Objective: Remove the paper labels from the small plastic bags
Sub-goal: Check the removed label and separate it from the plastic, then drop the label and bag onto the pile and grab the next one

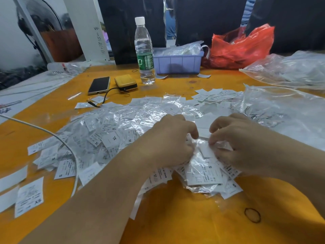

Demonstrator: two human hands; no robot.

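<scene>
An orange-yellow surface (175, 217) fills the foreground. Behind it stand dark panels (133, 23) and a white post (86, 27) (handwriting runs down its side). At far left, a fan (40, 20) stands against a pale wall (8, 32).

A clear plastic water bottle (144, 51) with a green label stands beside a lilac plastic bin (177, 63). A black smartphone (99, 85) lies near a yellow rectangular case (126, 82) on the orange table (184, 222)
</scene>
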